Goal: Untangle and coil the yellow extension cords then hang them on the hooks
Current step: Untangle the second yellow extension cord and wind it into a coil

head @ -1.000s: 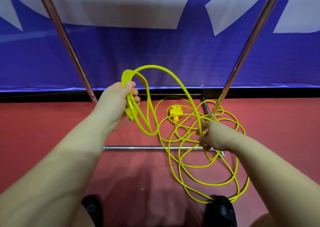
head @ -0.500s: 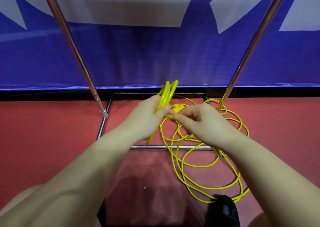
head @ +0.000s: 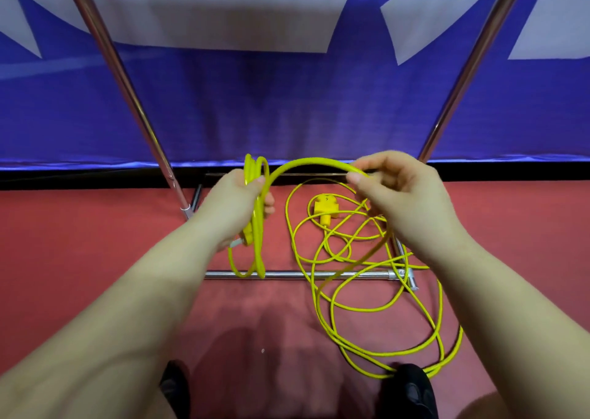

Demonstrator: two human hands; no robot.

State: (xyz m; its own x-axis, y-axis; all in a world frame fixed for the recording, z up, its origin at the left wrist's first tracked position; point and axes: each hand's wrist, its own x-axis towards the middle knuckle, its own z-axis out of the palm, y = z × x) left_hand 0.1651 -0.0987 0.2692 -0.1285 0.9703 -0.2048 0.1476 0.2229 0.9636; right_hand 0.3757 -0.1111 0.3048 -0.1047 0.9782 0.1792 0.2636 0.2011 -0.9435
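Now | left hand (head: 234,204) grips coil (head: 255,227) | right hand (head: 405,195) pinches cord (head: 314,163)

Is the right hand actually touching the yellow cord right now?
Touching. The head view shows the right hand pinching the arched span of the thin yellow extension cord between thumb and fingers, with no gap visible.

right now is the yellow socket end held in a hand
No, the socket end lies on the red floor among loose cord loops, apart from the left hand and right hand.
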